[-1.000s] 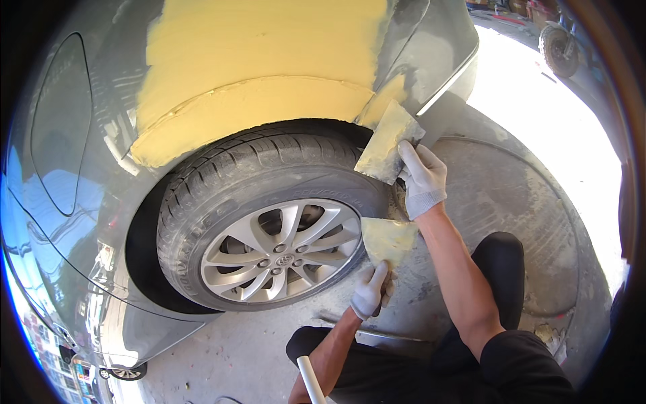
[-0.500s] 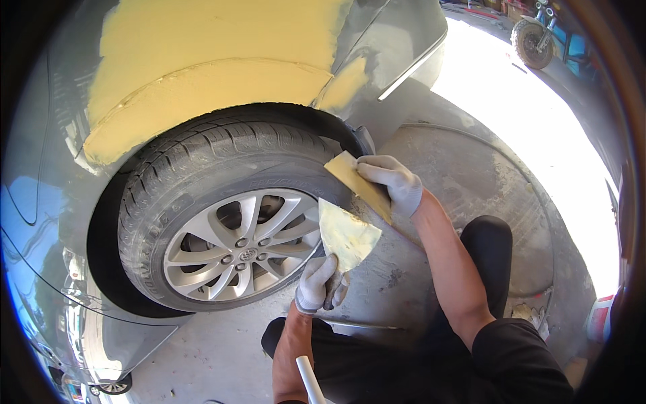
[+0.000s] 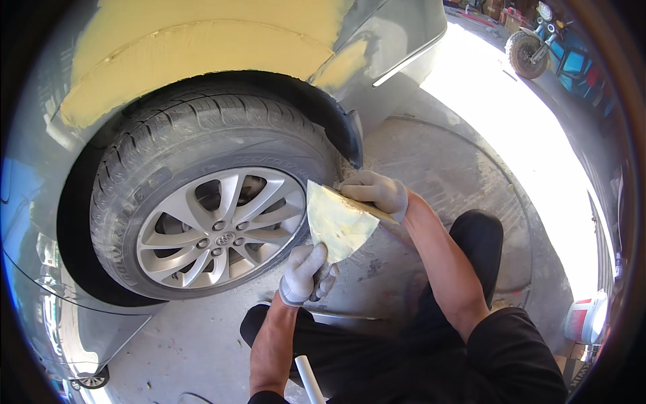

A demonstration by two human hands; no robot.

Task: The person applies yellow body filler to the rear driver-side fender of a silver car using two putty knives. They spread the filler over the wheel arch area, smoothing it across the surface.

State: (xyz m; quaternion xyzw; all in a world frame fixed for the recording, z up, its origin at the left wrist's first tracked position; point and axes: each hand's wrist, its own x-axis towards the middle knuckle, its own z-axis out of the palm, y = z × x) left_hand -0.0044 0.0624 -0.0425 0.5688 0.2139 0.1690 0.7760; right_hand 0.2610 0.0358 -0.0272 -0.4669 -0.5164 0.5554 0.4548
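Observation:
In my gloved left hand (image 3: pixel 306 275) is a fan-shaped putty board (image 3: pixel 338 225), pinched at its lower edge and smeared with pale yellow filler. My gloved right hand (image 3: pixel 378 192) grips a flat, straight-edged putty spreader (image 3: pixel 385 215), which is turned nearly edge-on. It lies along the board's upper right edge and seems to touch it; the board partly hides it. Above the wheel, a broad coat of yellow filler (image 3: pixel 202 47) covers the grey car panel around the arch. Both hands are right of the wheel, away from that panel.
The car's tyre (image 3: pixel 182 138) and silver alloy rim (image 3: pixel 225 239) stand close on the left. A dark arch liner (image 3: pixel 353 138) hangs above my right hand. A white tube (image 3: pixel 309 380) juts up at the lower edge. A bucket (image 3: pixel 584 318) sits far right, a motorbike (image 3: pixel 528 54) beyond.
My right hand has brought the spreader down and left onto the board's upper edge. The view has shifted, so the car and wheel appear higher and further left.

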